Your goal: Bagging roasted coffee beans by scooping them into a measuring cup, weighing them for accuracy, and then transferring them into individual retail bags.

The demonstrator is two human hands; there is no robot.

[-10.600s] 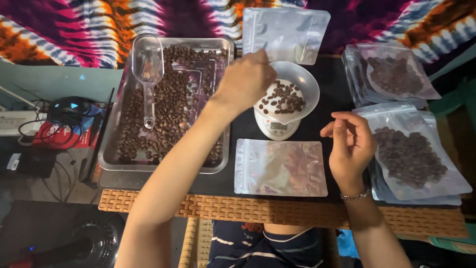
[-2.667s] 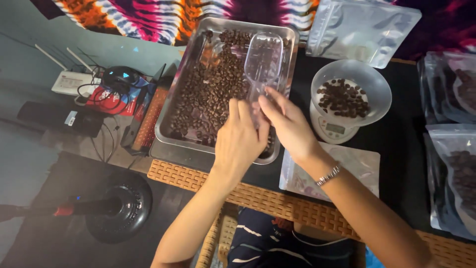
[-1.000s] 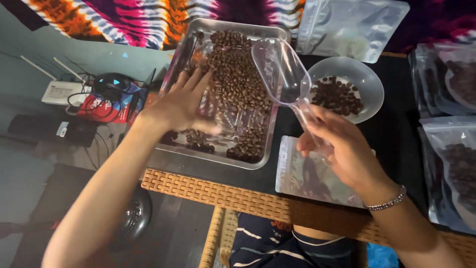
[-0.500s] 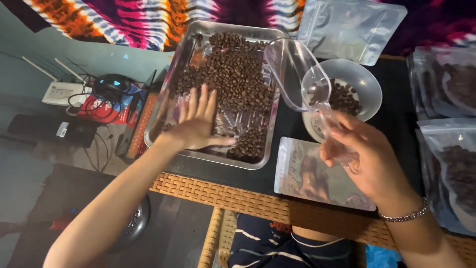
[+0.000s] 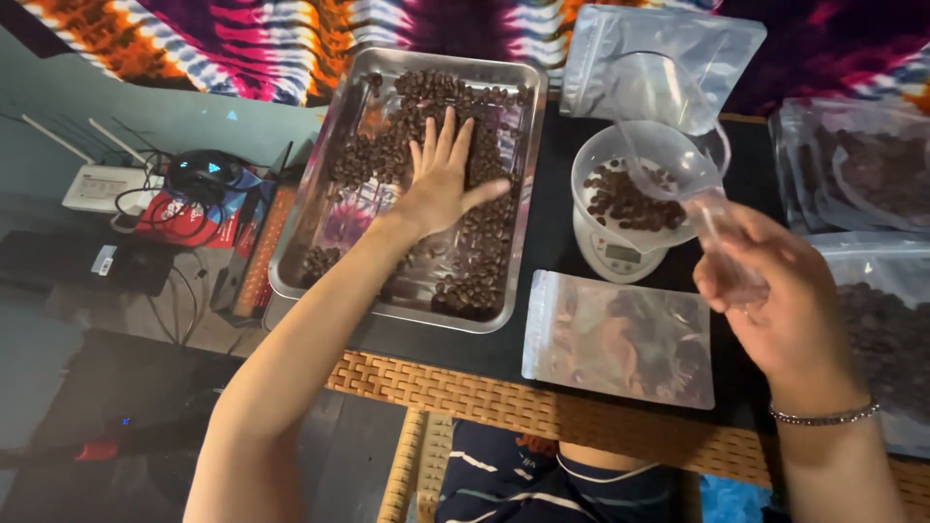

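The left hand [image 5: 441, 179] lies flat, fingers spread, on the coffee beans [image 5: 484, 261] in the metal tray [image 5: 315, 208]. The right hand [image 5: 790, 300] grips the handle of a clear plastic scoop [image 5: 668, 145], tilted over a white bowl [image 5: 591, 160] of beans on a small scale [image 5: 615, 257]. A sealed pouch [image 5: 620, 339] lies just below it.

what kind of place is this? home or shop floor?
Likely a home-style packing spot, not a factory: a metal tray of coffee beans, a small scale under a bowl, zip pouches, a tie-dye cloth backdrop, and a router nearby.
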